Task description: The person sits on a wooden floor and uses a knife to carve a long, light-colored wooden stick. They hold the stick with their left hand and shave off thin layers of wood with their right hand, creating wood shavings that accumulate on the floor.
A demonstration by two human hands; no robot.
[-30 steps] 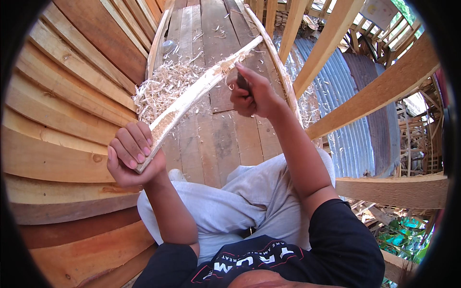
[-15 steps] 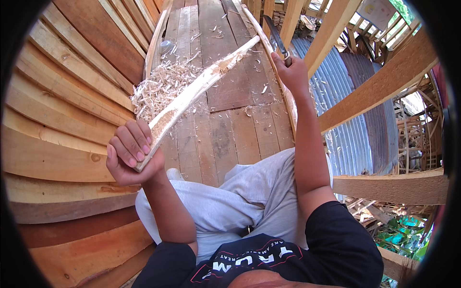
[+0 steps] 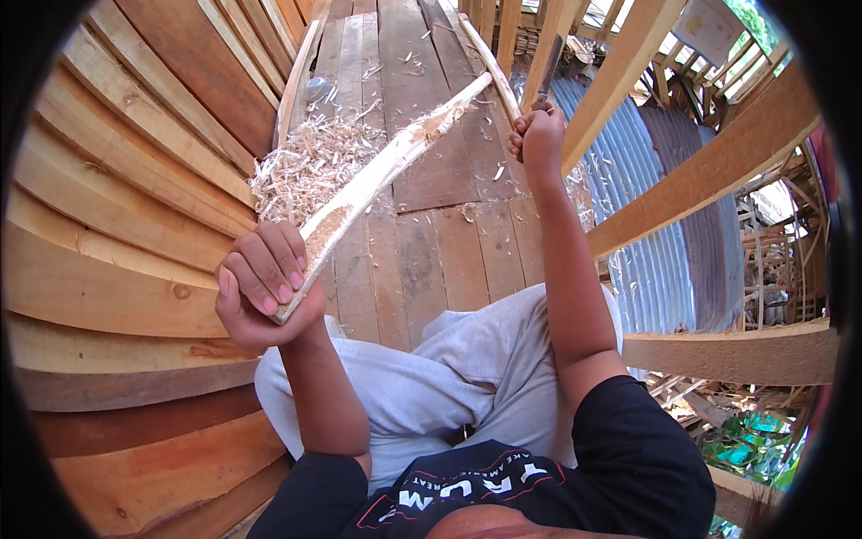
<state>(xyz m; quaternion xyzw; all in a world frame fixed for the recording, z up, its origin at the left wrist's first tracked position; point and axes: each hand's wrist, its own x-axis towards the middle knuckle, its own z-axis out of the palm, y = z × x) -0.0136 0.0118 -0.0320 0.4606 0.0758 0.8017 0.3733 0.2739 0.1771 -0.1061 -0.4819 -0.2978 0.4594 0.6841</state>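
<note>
A long, pale, peeled wooden stick (image 3: 384,167) slants from lower left to the upper middle. My left hand (image 3: 268,286) is closed round its near end. The stick's far end comes up against a wooden rail along the floor's right side. Off to the right of that end, my right hand (image 3: 540,142) is closed round the handle of a long-bladed knife (image 3: 551,65). The blade points up and away from me, apart from the stick. Brown patches show on the stick's surface near my left hand and toward its far end.
A heap of wood shavings (image 3: 314,166) lies on the plank floor (image 3: 435,251), near a small clear container (image 3: 317,88). A plank wall (image 3: 117,260) rises close on my left. Wooden posts and beams (image 3: 709,180) stand on the right, with corrugated metal sheets (image 3: 646,225) beyond.
My left hand and the near end of the stick have shifted slightly right. My right hand has turned and dropped a little nearer, swinging the knife blade from leaning left to leaning slightly right.
</note>
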